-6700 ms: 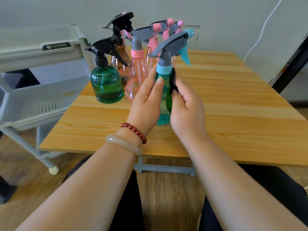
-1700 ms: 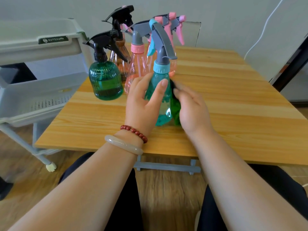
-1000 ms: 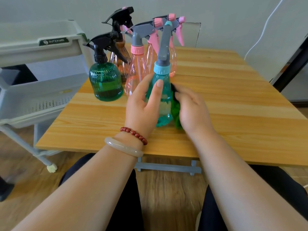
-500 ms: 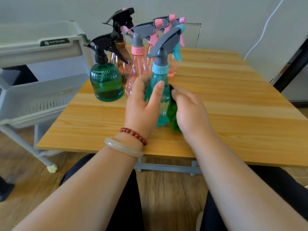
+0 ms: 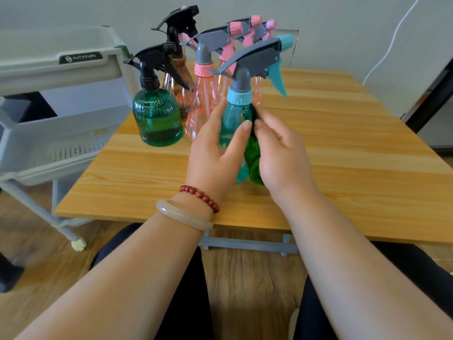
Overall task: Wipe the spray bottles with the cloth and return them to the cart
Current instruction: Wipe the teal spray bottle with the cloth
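We judge the task early. The left hand (image 5: 215,155) curls its fingers round the teal translucent plastic spray bottle (image 5: 235,114), standing on the wooden worktop (image 5: 348,158). The right hand (image 5: 282,153) grips the green cloth (image 5: 253,153) against its side. Behind it the other spray bottles (image 5: 157,119) wait; none shows in the grey plastic cart (image 5: 61,128).
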Action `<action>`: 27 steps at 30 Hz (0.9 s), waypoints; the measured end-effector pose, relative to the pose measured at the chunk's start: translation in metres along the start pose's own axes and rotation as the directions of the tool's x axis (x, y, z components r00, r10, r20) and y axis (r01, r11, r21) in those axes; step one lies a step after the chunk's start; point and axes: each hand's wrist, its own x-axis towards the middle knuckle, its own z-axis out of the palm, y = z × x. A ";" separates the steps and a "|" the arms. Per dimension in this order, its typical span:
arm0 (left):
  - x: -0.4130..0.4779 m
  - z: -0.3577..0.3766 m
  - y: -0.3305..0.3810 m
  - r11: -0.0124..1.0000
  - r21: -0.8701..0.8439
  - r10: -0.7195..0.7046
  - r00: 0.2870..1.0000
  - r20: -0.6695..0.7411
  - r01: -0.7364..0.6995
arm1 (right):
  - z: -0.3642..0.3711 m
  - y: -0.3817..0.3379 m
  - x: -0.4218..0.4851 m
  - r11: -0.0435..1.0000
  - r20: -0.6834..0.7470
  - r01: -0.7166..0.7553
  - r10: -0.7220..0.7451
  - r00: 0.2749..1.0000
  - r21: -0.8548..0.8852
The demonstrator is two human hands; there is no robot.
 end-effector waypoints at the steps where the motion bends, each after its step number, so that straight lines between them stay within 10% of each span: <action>1: -0.001 0.000 0.000 1.000 -0.012 -0.010 1.000 -0.006 0.010 | -0.001 0.001 0.000 0.995 -0.008 -0.042 0.042 0.999 -0.094; 4: -0.003 0.000 0.000 0.999 -0.040 -0.037 0.999 -0.017 0.036 | -0.005 0.003 0.002 0.965 0.011 -0.149 0.155 0.988 -0.216; 9: -0.001 -0.002 -0.003 1.000 0.027 -0.003 1.000 -0.030 0.003 | -0.005 -0.001 0.002 0.999 0.009 -0.013 0.013 1.000 0.050; 15: -0.001 -0.005 -0.005 0.999 0.025 -0.044 0.999 -0.031 0.045 | -0.010 0.005 0.005 0.926 0.027 -0.172 0.192 0.981 -0.337; 19: -0.004 -0.005 -0.002 0.998 -0.047 -0.049 0.998 -0.033 0.047 | -0.005 0.000 0.006 0.998 -0.025 -0.063 0.063 0.998 -0.009; 24: -0.003 -0.005 -0.001 0.991 -0.086 -0.100 0.995 0.020 0.101 | -0.006 0.011 0.006 0.961 0.020 -0.173 0.182 0.983 -0.215; 27: -0.002 -0.006 -0.003 0.998 0.043 -0.052 0.998 0.037 0.051 | -0.007 0.007 0.007 0.981 0.014 -0.185 0.186 0.982 -0.050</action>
